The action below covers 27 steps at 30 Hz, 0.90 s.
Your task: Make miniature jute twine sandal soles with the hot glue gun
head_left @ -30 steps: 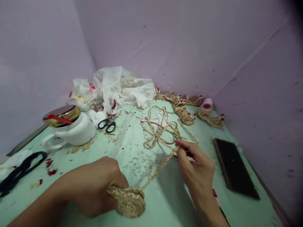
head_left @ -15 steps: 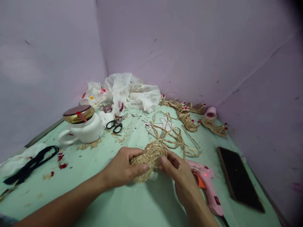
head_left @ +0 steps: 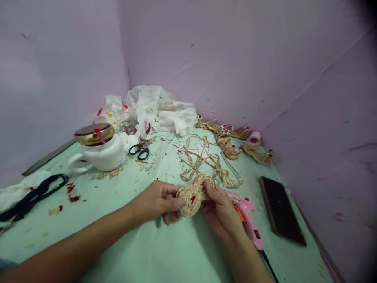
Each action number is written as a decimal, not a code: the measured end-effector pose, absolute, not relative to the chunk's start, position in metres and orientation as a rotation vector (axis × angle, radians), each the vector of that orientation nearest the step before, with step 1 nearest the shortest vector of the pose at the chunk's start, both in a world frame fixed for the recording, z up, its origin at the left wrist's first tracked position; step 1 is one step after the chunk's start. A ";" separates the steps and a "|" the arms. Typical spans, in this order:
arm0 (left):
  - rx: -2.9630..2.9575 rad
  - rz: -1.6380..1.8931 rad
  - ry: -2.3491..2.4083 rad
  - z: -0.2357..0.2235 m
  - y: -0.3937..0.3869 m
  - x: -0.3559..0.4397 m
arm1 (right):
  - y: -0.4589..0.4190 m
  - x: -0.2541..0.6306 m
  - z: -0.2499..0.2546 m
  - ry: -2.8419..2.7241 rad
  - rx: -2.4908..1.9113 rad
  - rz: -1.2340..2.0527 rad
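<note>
Between my two hands is a small coiled sole of braided straw cord [head_left: 191,198], with a red mark on its face. My left hand [head_left: 160,202] pinches its left end, thumb on top and fingers beneath. At the other end, my right hand [head_left: 219,206] grips it with the thumb pressed on the upper coil. A long loose tail of the straw cord [head_left: 216,165] lies in tangled loops just beyond. Partly behind my right hand rests a pink glue gun [head_left: 249,216] with an orange trigger and a lit red light.
A black phone [head_left: 282,212] lies at the right. Black-handled scissors [head_left: 143,149] and a lidded white mug [head_left: 101,153] stand left. Behind are white plastic bags [head_left: 161,112], finished straw pieces with red beads [head_left: 228,145] and a pink roll [head_left: 253,138]. Black cord [head_left: 35,196] lies far left.
The coiled straw sole has been turned so its flat face with the red mark shows. Both hands have shifted a little to the right with it. The camera view has moved slightly.
</note>
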State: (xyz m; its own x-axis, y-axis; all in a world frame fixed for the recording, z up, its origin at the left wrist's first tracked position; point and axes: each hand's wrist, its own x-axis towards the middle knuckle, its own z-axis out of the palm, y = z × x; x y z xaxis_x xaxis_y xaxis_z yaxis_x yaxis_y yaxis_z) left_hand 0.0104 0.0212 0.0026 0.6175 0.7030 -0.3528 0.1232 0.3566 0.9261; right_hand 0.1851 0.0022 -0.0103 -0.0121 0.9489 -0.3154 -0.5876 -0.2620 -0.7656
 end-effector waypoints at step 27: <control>1.070 0.537 0.976 -0.005 0.012 0.021 | -0.006 0.179 -0.009 -0.627 -1.083 1.545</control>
